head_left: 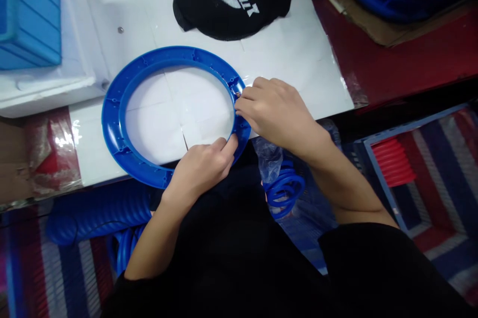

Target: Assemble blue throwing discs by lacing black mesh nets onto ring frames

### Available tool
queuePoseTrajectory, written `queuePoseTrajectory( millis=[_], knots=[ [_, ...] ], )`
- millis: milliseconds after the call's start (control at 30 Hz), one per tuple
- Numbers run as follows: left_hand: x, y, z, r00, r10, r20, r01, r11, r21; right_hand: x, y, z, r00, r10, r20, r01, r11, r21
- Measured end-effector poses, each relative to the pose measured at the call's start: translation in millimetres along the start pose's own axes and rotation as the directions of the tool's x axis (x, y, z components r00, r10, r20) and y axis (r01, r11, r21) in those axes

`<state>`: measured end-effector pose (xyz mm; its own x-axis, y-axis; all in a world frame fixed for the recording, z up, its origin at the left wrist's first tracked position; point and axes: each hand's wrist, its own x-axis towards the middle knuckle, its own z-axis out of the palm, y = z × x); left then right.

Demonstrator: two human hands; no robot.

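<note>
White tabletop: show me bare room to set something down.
Bare: between the black cloth and right hand; also inside the blue ring. Crowded: the ring's right side, where the left hand also works; the left end, under a white block.

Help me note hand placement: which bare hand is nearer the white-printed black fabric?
The right hand, higher on the flat blue plastic ring; the left hand sits lower.

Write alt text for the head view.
A person's left hand holds the near part of a blue plastic ring overhanging the edge of a white tabletop, while the right hand touches its right side. Beyond it lies black fabric printed "Throw Ball"; a light-blue bin stands at left.
</note>
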<state>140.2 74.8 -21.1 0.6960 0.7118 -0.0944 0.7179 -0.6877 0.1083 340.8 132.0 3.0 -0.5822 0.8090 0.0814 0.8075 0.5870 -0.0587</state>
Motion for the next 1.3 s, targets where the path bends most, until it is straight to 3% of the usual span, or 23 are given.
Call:
queuePoseTrajectory(
  millis=[133, 267, 467, 667, 800, 1033, 1167, 1300],
  knots=[
    [-0.4, 0.7, 0.2, 1.0, -0.014, -0.02, 0.014, 1.0, -0.008, -16.2, -2.2, 26.7, 0.974, 0.14, -0.179, -0.094, 0.966, 0.242],
    [-1.4, 0.9, 1.6, 0.999, -0.028, -0.043, 0.027, 0.999, -0.017, -33.1, -14.0, 47.8, 0.909, 0.294, -0.295, -0.114, 0.858, 0.502],
    [-1.5, 0.3, 0.1, 0.999, -0.023, -0.025, 0.023, 1.0, 0.0, -44.5, -28.8, 57.1, 0.868, 0.418, -0.27, -0.173, 0.762, 0.624],
    [-0.9, 0.7, -0.8, 0.999, -0.048, 0.0, 0.048, 0.998, -0.037, -47.3, -22.6, 54.5, 0.883, 0.391, -0.26, -0.111, 0.712, 0.693],
    [-1.1, 2.0, -3.9, 0.998, -0.057, 0.03, 0.058, 0.998, -0.028, -50.8, -23.7, 53.9, 0.836, 0.475, -0.274, -0.123, 0.649, 0.75],
    [-5.1, 7.2, -19.3, 0.997, -0.057, 0.059, 0.053, 0.996, 0.067, -49.2, -36.2, 70.2, 0.747, 0.531, -0.4, -0.151, 0.722, 0.676],
    [-13.6, 12.5, -25.0, 0.997, -0.065, 0.05, 0.063, 0.997, 0.039, -50.5, -41.3, 83.9, 0.706, 0.547, -0.449, -0.178, 0.752, 0.635],
    [-39.6, 5.8, -24.0, 0.995, -0.069, -0.075, 0.061, 0.993, -0.101, -56.8, -44.5, 97.1, 0.672, 0.527, -0.521, -0.173, 0.795, 0.581]
  ],
)
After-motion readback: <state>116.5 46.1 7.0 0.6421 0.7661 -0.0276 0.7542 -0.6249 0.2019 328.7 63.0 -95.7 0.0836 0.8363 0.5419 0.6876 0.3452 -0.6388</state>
